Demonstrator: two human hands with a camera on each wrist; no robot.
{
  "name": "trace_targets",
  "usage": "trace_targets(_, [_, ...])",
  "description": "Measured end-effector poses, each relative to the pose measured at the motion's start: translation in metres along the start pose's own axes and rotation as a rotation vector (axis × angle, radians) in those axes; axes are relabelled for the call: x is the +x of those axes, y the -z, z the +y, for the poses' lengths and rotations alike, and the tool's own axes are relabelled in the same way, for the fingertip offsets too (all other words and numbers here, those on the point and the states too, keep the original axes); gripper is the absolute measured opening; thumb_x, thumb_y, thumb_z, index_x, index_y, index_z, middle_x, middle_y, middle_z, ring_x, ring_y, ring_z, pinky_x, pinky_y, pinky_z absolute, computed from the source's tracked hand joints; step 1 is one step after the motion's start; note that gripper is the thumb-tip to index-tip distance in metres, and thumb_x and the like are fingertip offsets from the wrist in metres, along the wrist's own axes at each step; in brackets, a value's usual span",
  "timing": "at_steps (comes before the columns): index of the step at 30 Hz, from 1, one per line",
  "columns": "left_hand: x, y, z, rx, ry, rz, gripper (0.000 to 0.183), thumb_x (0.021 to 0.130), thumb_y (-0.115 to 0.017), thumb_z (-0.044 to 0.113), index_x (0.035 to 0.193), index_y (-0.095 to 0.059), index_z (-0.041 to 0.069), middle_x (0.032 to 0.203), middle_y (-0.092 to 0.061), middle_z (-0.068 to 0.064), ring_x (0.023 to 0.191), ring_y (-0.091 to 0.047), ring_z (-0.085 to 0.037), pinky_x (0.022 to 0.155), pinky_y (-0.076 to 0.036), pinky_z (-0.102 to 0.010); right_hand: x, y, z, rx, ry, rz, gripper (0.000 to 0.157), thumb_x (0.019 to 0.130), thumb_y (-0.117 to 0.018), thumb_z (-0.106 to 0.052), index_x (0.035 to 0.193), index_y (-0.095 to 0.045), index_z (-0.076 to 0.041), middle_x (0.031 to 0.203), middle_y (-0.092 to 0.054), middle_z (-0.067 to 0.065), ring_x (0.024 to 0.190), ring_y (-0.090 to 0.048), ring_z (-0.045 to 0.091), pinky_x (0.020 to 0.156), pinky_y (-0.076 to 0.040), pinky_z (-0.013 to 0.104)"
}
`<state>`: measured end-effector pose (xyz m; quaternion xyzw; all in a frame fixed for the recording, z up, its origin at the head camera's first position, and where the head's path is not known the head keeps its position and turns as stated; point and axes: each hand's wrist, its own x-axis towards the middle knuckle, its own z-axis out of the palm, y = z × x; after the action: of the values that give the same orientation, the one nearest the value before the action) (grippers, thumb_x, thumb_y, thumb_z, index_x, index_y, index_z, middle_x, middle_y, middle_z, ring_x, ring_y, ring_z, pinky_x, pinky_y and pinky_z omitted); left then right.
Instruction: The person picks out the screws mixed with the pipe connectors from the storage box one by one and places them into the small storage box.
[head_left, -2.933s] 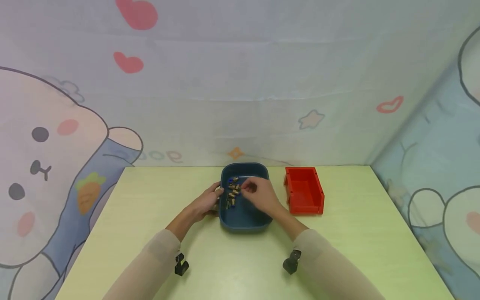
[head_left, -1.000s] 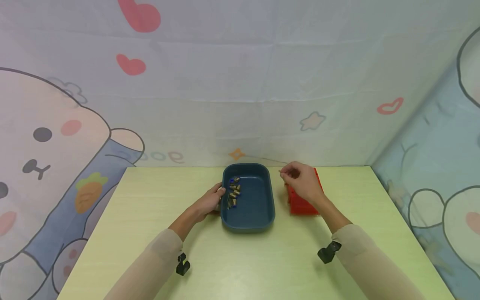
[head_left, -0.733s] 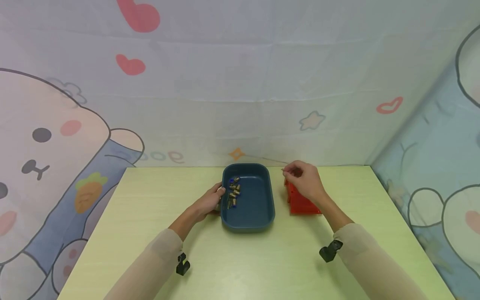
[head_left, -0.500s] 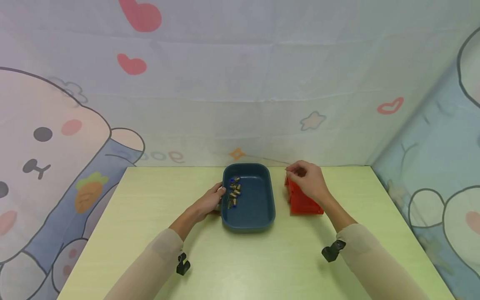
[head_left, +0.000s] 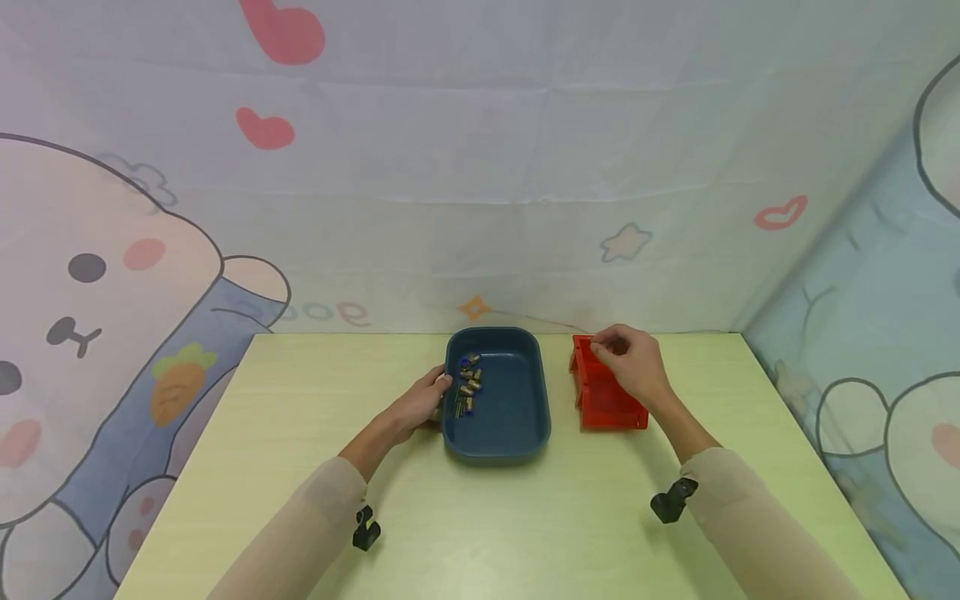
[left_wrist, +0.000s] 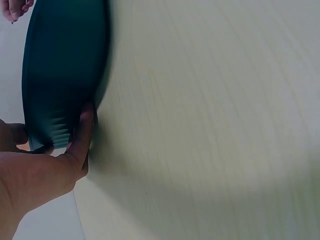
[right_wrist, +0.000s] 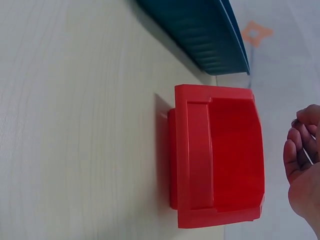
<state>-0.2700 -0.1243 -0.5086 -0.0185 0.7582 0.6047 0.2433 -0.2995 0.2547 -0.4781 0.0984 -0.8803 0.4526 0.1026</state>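
In the head view my left hand grips the left side of a dark blue tray, thumb over its rim. The left wrist view shows the fingers against the tray's ribbed outer wall. Several small brass fittings with blue ends lie along the tray's left side, with a few thin metal pins beside them. My right hand is over the back of a red open-front bin, thumb and forefinger pinched together. In the right wrist view a tiny dark metal piece shows at the fingertips, mostly hidden.
Both containers stand near the back edge of a pale wooden table, with a narrow gap between them. Behind the table hangs a printed cloth. A small black camera is strapped at each wrist.
My right hand has moved from inside the blue tray rightward with a small thin metal piece, and over the last second drifts further right above the red bin. The left hand keeps its grip.
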Motion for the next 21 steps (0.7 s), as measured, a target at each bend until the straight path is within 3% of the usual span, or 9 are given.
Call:
trace_targets(9, [0.0,-0.001,0.0,-0.002,-0.004,0.002,0.057,0.117,-0.033,0.032,0.17,-0.021,0.015,0.155,-0.05,-0.021,0.14,-0.052,-0.039,0.087,-0.056,-0.045,-0.001,0.002,0.008,-0.02,-0.013,0.01,0.009,0.1,-0.074,-0.01,0.104,-0.075,-0.002,0.094,-0.071,0.012,0.086,-0.061,0.025,0.074,-0.049,0.022])
trace_targets(21, [-0.001,0.0,-0.001,0.001,-0.008,0.005,0.057,0.117,-0.034,0.032,0.17,-0.022,0.015,0.157,-0.048,-0.021,0.142,-0.05,-0.041,0.088,-0.057,-0.046,-0.004,-0.006,0.018,-0.071,-0.105,-0.018,0.012,0.103,-0.071,-0.012,0.109,-0.074,-0.002,0.1,-0.07,0.013,0.093,-0.059,0.028,0.079,-0.052,0.029])
